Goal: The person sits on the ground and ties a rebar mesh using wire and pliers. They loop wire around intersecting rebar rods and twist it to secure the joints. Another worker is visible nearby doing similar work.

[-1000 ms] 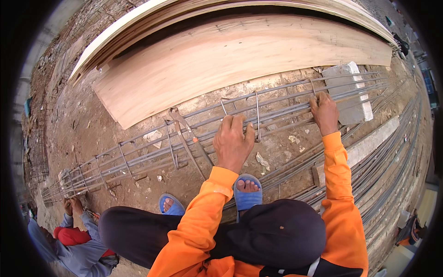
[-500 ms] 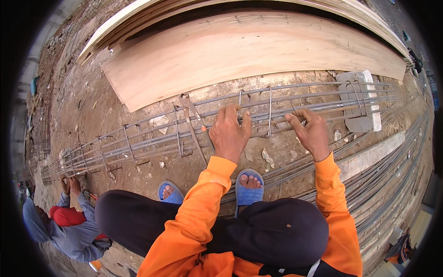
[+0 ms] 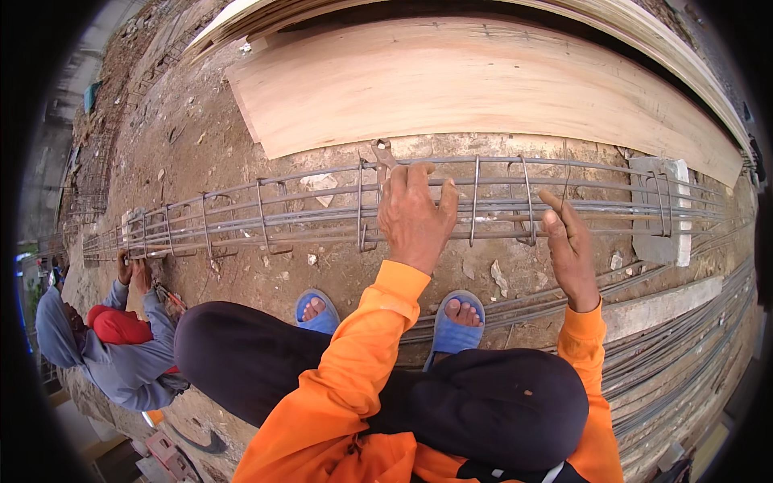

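Note:
A long cage of steel reinforcing bars [image 3: 314,216] with square stirrups runs across in front of me. My left hand [image 3: 415,217] is over its middle, fingers curled around a pair of pincers [image 3: 383,153]. The pincers' rusty jaws poke out above my knuckles, and the handles are hidden behind the hand. My right hand [image 3: 570,245] is at the near side of the cage, beside a stirrup [image 3: 529,201]. Its index finger points out with the thumb apart below it, and nothing shows between them. A thin wire [image 3: 567,173] stands up at the bars near that fingertip.
Plywood sheets [image 3: 483,88] lie beyond the cage. A concrete block [image 3: 683,213] is under its right end. Loose steel bars [image 3: 676,362] and a pale plank [image 3: 664,306] lie at right. A co-worker [image 3: 121,342] crouches at left, hands on the cage's far-left end.
My left hand has moved left from a stirrup onto the pincers. My right hand's finger and thumb have parted, drawing back from the thin wire. The whole view has shifted.

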A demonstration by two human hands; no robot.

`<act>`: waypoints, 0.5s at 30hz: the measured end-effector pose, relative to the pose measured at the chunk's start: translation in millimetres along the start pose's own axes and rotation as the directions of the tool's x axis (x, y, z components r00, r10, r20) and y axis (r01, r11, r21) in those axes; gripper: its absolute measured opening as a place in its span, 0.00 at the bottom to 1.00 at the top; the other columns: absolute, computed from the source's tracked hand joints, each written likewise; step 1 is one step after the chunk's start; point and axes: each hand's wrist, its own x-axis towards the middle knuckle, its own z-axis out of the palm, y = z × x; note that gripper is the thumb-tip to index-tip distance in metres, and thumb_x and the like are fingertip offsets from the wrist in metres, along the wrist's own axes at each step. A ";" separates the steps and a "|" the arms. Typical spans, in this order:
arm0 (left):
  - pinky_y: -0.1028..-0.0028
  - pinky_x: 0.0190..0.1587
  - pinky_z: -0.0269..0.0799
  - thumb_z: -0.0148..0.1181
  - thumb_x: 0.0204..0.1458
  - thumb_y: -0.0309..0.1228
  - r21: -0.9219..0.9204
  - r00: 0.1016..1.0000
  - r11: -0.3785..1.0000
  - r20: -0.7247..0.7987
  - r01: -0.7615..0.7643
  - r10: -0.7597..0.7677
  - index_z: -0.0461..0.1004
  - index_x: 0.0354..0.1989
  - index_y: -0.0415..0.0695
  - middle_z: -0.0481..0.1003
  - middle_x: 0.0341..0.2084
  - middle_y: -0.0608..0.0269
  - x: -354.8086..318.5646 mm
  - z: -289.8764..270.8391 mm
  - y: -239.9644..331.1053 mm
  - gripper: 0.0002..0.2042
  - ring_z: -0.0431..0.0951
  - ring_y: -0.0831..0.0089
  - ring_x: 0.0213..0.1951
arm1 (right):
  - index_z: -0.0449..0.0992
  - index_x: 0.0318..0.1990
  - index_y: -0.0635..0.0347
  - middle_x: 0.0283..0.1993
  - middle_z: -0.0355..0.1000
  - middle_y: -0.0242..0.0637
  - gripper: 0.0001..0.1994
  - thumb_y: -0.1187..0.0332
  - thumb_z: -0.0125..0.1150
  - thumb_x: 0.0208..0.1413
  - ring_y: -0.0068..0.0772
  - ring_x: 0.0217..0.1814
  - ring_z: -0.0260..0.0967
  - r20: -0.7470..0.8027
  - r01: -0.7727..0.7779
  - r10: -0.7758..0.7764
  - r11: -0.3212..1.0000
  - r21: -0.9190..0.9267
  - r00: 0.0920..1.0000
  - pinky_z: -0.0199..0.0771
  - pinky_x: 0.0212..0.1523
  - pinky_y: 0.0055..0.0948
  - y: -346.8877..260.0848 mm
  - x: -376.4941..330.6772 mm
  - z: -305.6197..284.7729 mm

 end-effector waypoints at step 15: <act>0.59 0.47 0.76 0.69 0.42 0.32 -0.313 0.997 0.947 0.024 0.073 -0.069 0.75 0.53 0.39 0.76 0.40 0.49 13.5 -35.7 -24.2 0.26 0.79 0.53 0.41 | 0.73 0.64 0.63 0.32 0.71 0.32 0.20 0.62 0.48 0.72 0.15 0.25 0.59 0.204 -0.210 0.183 0.970 0.119 0.962 0.60 0.27 0.21 -39.9 -34.0 42.5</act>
